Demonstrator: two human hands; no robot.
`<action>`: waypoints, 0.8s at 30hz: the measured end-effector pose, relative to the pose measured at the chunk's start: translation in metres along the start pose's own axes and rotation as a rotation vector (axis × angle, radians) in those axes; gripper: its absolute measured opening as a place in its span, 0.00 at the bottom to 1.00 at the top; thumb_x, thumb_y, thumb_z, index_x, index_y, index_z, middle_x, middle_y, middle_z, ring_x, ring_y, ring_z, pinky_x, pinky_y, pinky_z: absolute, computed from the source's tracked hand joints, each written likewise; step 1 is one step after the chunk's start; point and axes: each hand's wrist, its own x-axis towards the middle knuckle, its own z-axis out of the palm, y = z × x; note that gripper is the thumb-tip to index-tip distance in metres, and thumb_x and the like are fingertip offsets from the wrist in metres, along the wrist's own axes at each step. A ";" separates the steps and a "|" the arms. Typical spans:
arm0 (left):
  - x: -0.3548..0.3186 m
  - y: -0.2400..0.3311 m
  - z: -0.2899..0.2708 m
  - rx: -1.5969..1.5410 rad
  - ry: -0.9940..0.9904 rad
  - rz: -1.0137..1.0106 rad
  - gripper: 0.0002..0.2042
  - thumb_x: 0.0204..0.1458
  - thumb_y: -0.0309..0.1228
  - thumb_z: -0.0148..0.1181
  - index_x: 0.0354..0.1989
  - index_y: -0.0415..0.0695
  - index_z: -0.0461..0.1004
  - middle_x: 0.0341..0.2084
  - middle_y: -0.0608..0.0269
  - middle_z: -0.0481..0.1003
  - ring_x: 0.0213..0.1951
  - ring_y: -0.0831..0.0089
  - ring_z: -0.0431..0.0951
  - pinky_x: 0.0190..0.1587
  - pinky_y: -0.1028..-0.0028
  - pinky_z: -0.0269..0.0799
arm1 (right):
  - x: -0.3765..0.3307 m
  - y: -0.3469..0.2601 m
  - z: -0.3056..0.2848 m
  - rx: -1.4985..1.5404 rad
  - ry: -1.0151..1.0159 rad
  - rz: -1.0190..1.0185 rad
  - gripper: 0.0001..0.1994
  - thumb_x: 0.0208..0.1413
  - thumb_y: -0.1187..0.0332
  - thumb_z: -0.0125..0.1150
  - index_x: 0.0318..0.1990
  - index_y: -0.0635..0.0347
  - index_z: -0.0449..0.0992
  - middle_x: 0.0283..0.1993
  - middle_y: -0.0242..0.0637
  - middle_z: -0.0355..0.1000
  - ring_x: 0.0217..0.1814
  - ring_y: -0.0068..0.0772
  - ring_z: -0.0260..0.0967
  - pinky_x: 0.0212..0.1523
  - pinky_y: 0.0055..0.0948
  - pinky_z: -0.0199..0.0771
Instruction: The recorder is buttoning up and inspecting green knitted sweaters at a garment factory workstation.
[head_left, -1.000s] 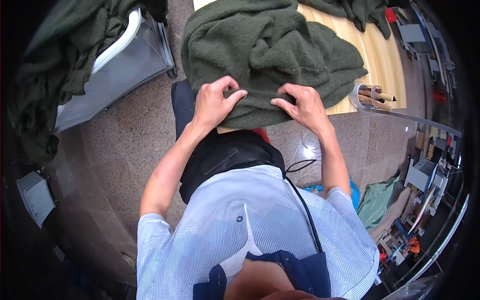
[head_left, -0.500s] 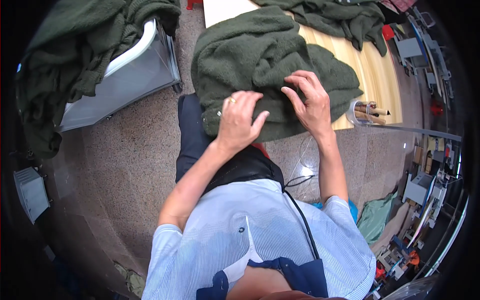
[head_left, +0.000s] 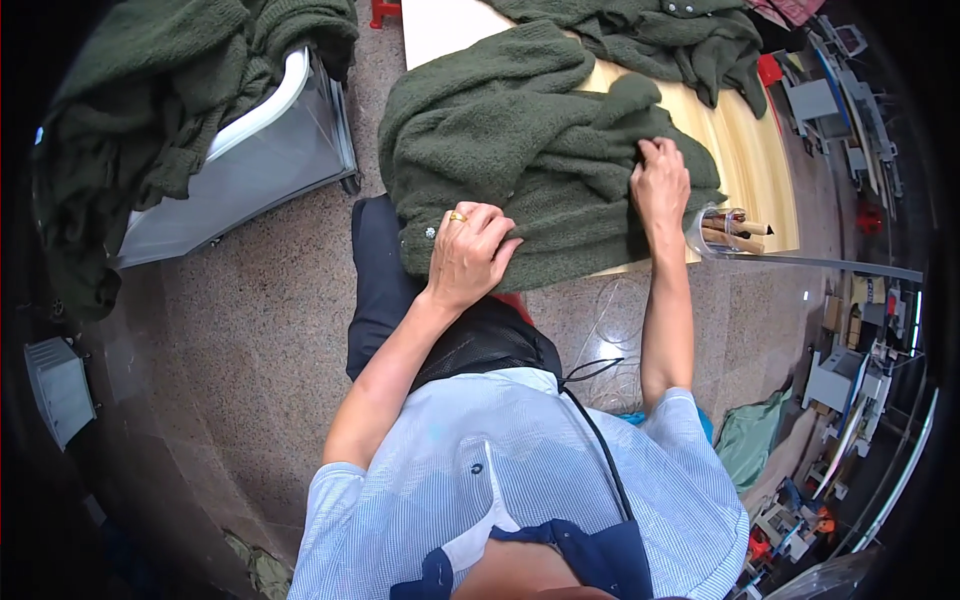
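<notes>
The bent fingers of the left hand [head_left: 465, 262] touch a fuzzy green cloth [head_left: 460, 145], near a shiny button [head_left: 431, 232]. On the right hand [head_left: 661, 188], curled fingers touch it too. I can't tell if either hand pinches it. The cloth lies crumpled on the wooden surface [head_left: 735, 120]. Beside it, a clear cup [head_left: 698, 238] holds brown sticks [head_left: 740, 228].

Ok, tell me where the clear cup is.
In the head view, the cup is right of centre, by the near right corner of the table, beside the nearer garment and below and right of the right hand.
</notes>
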 end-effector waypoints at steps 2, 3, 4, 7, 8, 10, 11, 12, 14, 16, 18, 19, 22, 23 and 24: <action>0.000 0.001 0.003 0.006 -0.009 0.019 0.13 0.53 0.29 0.81 0.43 0.44 0.83 0.44 0.60 0.81 0.51 0.55 0.81 0.54 0.57 0.75 | 0.009 -0.036 -0.021 0.080 0.222 -0.030 0.17 0.64 0.79 0.67 0.59 0.59 0.87 0.61 0.48 0.81 0.62 0.53 0.79 0.62 0.49 0.81; -0.001 0.001 0.002 0.012 -0.010 0.010 0.13 0.53 0.29 0.81 0.43 0.44 0.83 0.44 0.60 0.81 0.51 0.55 0.81 0.54 0.57 0.75 | 0.007 -0.059 -0.035 0.170 0.176 -0.062 0.16 0.64 0.78 0.68 0.58 0.58 0.87 0.60 0.46 0.82 0.61 0.51 0.81 0.61 0.49 0.82; 0.000 0.003 0.004 0.015 -0.013 0.020 0.13 0.53 0.29 0.81 0.43 0.44 0.83 0.45 0.60 0.81 0.52 0.55 0.81 0.54 0.57 0.75 | 0.000 -0.076 -0.038 0.311 0.127 -0.206 0.15 0.64 0.77 0.70 0.57 0.58 0.88 0.58 0.45 0.82 0.59 0.50 0.81 0.59 0.48 0.83; 0.001 0.003 0.003 0.042 0.009 0.044 0.13 0.54 0.31 0.79 0.44 0.45 0.83 0.47 0.61 0.80 0.51 0.57 0.81 0.54 0.58 0.75 | -0.010 -0.101 -0.016 0.527 -0.197 -0.513 0.12 0.63 0.71 0.74 0.53 0.57 0.88 0.51 0.43 0.84 0.52 0.51 0.84 0.52 0.46 0.85; 0.001 0.002 0.005 0.039 0.012 0.019 0.13 0.55 0.32 0.79 0.44 0.44 0.83 0.46 0.61 0.80 0.51 0.56 0.81 0.53 0.58 0.75 | -0.008 -0.086 0.008 0.458 -0.170 -0.416 0.11 0.64 0.64 0.76 0.48 0.59 0.89 0.44 0.47 0.86 0.47 0.57 0.85 0.50 0.48 0.86; -0.003 0.001 0.006 0.035 0.010 -0.010 0.13 0.55 0.32 0.79 0.44 0.44 0.83 0.46 0.60 0.80 0.50 0.56 0.81 0.53 0.57 0.76 | 0.006 -0.059 0.029 0.306 -0.215 -0.134 0.13 0.66 0.58 0.75 0.41 0.61 0.90 0.38 0.54 0.86 0.42 0.63 0.85 0.49 0.53 0.86; -0.002 0.002 0.007 0.038 0.009 -0.042 0.13 0.55 0.32 0.80 0.44 0.44 0.83 0.45 0.59 0.80 0.50 0.55 0.81 0.53 0.57 0.76 | 0.012 -0.048 0.031 0.210 -0.199 -0.034 0.14 0.66 0.57 0.75 0.39 0.60 0.91 0.36 0.55 0.85 0.41 0.64 0.85 0.49 0.55 0.85; -0.001 0.002 0.007 0.042 0.009 -0.074 0.13 0.55 0.33 0.80 0.44 0.44 0.83 0.45 0.59 0.80 0.50 0.55 0.81 0.52 0.57 0.77 | 0.012 -0.040 0.034 0.163 -0.127 -0.083 0.13 0.66 0.58 0.75 0.41 0.59 0.92 0.38 0.56 0.86 0.43 0.62 0.86 0.49 0.55 0.85; -0.003 0.003 0.005 0.047 0.009 -0.090 0.13 0.55 0.33 0.80 0.43 0.44 0.82 0.45 0.59 0.80 0.50 0.55 0.81 0.52 0.57 0.77 | 0.006 -0.066 0.026 0.275 -0.131 -0.138 0.13 0.66 0.58 0.76 0.42 0.59 0.92 0.39 0.55 0.86 0.43 0.61 0.85 0.49 0.54 0.85; -0.003 0.001 0.003 0.047 0.006 -0.105 0.15 0.54 0.32 0.82 0.44 0.43 0.83 0.46 0.58 0.81 0.51 0.54 0.82 0.54 0.56 0.78 | -0.002 -0.101 0.013 0.502 -0.171 -0.195 0.13 0.66 0.58 0.77 0.45 0.60 0.92 0.41 0.54 0.87 0.44 0.58 0.85 0.48 0.49 0.85; -0.002 0.003 0.003 0.053 0.001 -0.103 0.15 0.53 0.32 0.82 0.44 0.43 0.83 0.46 0.58 0.81 0.51 0.54 0.82 0.54 0.56 0.78 | -0.004 -0.119 0.020 0.846 -0.443 0.043 0.18 0.72 0.54 0.73 0.46 0.64 0.90 0.33 0.42 0.84 0.33 0.35 0.82 0.39 0.36 0.81; -0.002 0.002 0.002 0.048 -0.013 -0.090 0.15 0.53 0.32 0.82 0.44 0.43 0.83 0.46 0.58 0.81 0.51 0.54 0.82 0.54 0.56 0.78 | -0.002 -0.127 0.017 0.991 -0.630 0.251 0.21 0.74 0.51 0.71 0.45 0.65 0.90 0.30 0.37 0.82 0.29 0.25 0.78 0.34 0.30 0.77; 0.001 0.002 0.006 0.027 -0.007 -0.054 0.14 0.54 0.32 0.81 0.44 0.44 0.83 0.46 0.59 0.81 0.51 0.55 0.81 0.54 0.57 0.77 | 0.009 -0.138 0.023 1.167 -0.823 0.418 0.25 0.75 0.44 0.68 0.36 0.58 0.85 0.24 0.26 0.74 0.24 0.13 0.63 0.26 0.22 0.59; 0.001 0.002 0.007 0.013 -0.005 -0.033 0.14 0.54 0.33 0.80 0.44 0.44 0.83 0.46 0.59 0.80 0.51 0.57 0.81 0.53 0.58 0.75 | 0.013 -0.143 0.021 1.181 -0.791 0.405 0.23 0.73 0.46 0.73 0.36 0.58 0.84 0.24 0.24 0.73 0.24 0.14 0.63 0.26 0.21 0.59; 0.000 0.002 0.007 0.013 0.004 -0.033 0.13 0.54 0.33 0.80 0.44 0.44 0.83 0.46 0.59 0.80 0.51 0.57 0.81 0.53 0.59 0.75 | 0.013 -0.142 0.030 1.229 -0.841 0.393 0.20 0.71 0.49 0.76 0.36 0.58 0.84 0.25 0.23 0.73 0.25 0.14 0.63 0.28 0.22 0.60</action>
